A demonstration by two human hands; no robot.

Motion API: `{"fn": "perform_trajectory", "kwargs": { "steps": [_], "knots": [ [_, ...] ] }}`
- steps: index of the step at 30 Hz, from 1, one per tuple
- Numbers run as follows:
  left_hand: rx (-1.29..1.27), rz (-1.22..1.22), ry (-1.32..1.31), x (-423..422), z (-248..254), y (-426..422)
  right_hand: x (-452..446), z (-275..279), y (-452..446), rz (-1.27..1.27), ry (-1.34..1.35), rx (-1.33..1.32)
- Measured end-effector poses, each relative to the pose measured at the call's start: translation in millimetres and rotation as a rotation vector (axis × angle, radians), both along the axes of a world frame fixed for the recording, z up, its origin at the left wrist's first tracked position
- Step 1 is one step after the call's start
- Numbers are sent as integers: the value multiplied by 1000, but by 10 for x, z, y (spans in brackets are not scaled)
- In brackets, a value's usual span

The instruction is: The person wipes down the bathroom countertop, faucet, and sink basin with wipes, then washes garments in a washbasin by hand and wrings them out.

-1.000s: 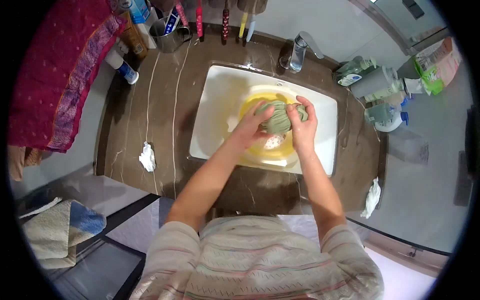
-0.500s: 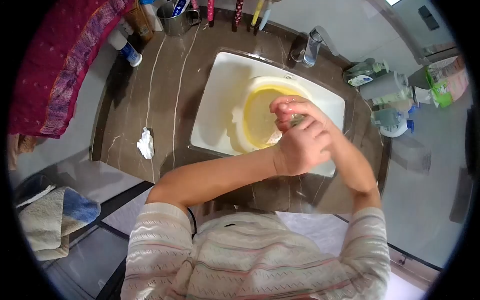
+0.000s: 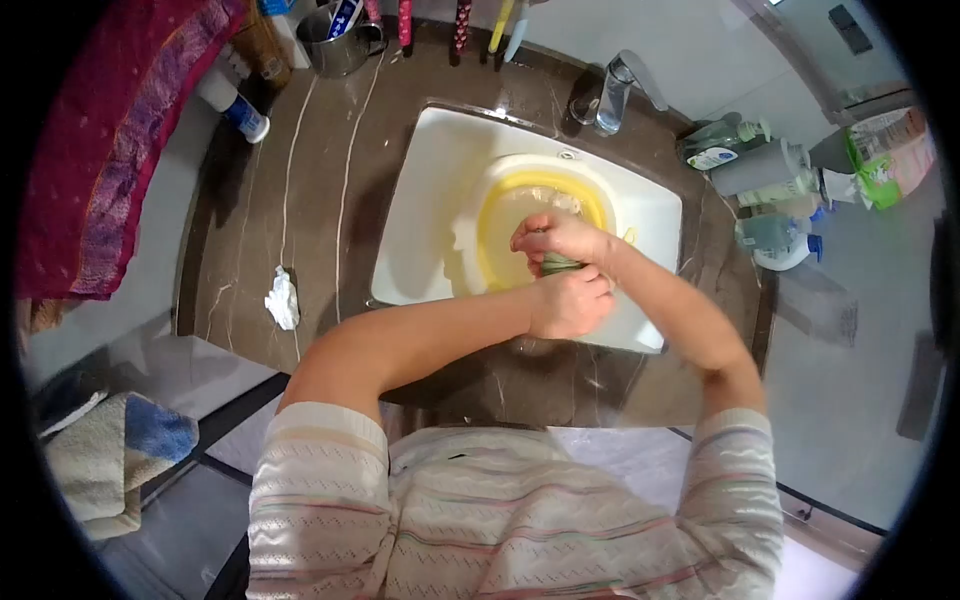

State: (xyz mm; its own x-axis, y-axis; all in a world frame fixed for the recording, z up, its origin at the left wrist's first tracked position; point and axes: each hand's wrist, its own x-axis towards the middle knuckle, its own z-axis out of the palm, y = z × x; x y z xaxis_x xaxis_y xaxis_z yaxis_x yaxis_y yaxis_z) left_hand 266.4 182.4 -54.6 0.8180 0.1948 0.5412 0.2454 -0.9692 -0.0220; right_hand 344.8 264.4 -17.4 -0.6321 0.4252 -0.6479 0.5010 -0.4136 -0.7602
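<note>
Over the sink, my left hand is closed at the near side of a small green piece that looks like cloth. My right hand curls over its far side, just beyond the left hand. Fingers hide most of the piece, so its full shape cannot be made out. Below them a round basin, white outside and yellow inside, sits in the white sink with cloudy water in it. Pale whitish bits show near the basin's far inner edge.
A chrome faucet stands behind the sink. Several bottles line the right side. On the left are a crumpled white tissue, a white-and-blue tube and a metal cup. Toothbrushes hang at the back.
Both hands have moved a little left, and the right hand has come lower, nearer me. More of the green piece shows between them. The pale bits now show at the basin's far side.
</note>
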Motion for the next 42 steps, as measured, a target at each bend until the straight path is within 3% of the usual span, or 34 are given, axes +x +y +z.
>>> {"fn": "perform_trajectory", "kwargs": {
  "steps": [3, 5, 6, 8, 11, 14, 17, 21, 24, 25, 27, 29, 30, 34, 39, 42],
  "knots": [
    [-102, -45, -64, -90, 85, 63, 234, -135, -19, -248, 181, -117],
    [-313, 111, -345, -165, 329, 168, 434, -22, -84, -398, 296, -78],
    [-392, 243, -475, -227, 375, 206, 585, -93, -61, -466, 448, -55],
    [-536, 540, -751, -381, 398, 267, 830, 71, -141, -602, 502, -87],
    [-1563, 533, -1175, -519, 436, 560, 862, 221, -314, -667, 532, -34],
    [-1803, 146, -1317, -541, 671, 623, 852, 344, -338, -690, 610, -15],
    [-1756, -168, -1327, -480, 1007, 757, 851, 551, -285, -713, 575, 113],
    [-1631, -238, -1271, -396, 1430, 1084, 889, 987, 44, -804, 590, 305],
    [-1403, -81, -1192, -352, 1483, 1413, 880, 1247, 320, -856, 524, 615],
    [-1318, -19, -1151, -351, 1479, 1525, 914, 1372, 396, -820, 379, 691],
    [-1318, 149, -1135, -331, 1467, 1715, 973, 1369, 672, -853, 422, 777],
    [-1244, 299, -1084, -292, 1367, 1904, 1041, 1280, 954, -902, 292, 841],
    [-1186, 514, -963, -271, 1327, 1939, 1032, 1181, 1078, -940, 286, 844],
    [-1490, 706, -795, -282, 1281, 1877, 980, 1051, 1090, -1067, 106, 608],
    [-1623, 501, -1092, -413, 1082, 1876, 1095, 974, 1061, -990, 87, 460],
    [-1754, 443, -1244, -428, 903, 1900, 1104, 959, 1154, -999, 193, 648]
  ]
}}
